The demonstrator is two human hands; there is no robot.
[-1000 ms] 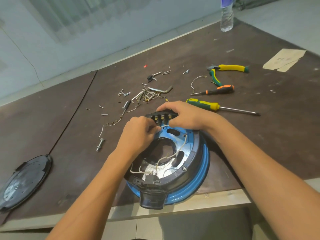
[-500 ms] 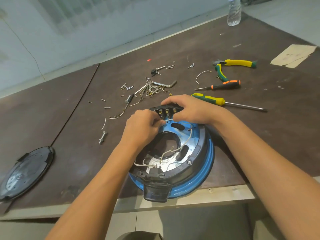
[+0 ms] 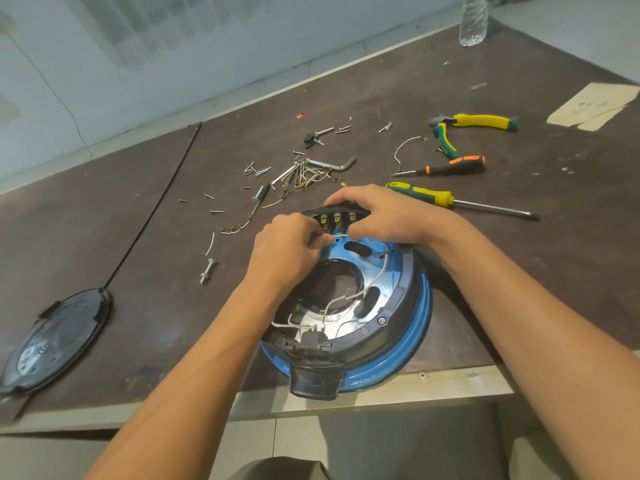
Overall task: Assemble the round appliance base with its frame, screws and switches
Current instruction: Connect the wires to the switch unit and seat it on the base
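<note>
The base (image 3: pixel 420 327) lies open side up at the near edge of the table (image 3: pixel 519 271), a blue shell with the black frame (image 3: pixel 398 306) seated inside it and one screw (image 3: pixel 381 320) showing in the ring. The switch block (image 3: pixel 337 216) stands at the far rim of the base, straight ahead of both hands, its long axis running left to right and its three terminals facing the person. The right hand (image 3: pixel 388 216) is the one on it, fingers curled over the far side and top, clamping it in place. The left hand (image 3: pixel 287 251) is at the block's near left corner, fingers bunched and pinching what looks like the end of a white wire (image 3: pixel 382 268); the tips themselves are hidden. That wire trails back across the hollow of the base towards the black socket (image 3: pixel 313 379) at the near edge, where more white leads gather. I'd judge the next move turns on feeding the wire end onto a terminal just beyond the left fingertips. Loose screws (image 3: pixel 258 171) lie scattered beyond the block, and a green-and-yellow screwdriver (image 3: pixel 426 195) lies just past the right hand. A black cover (image 3: pixel 59 337) sits well apart to the left.
</note>
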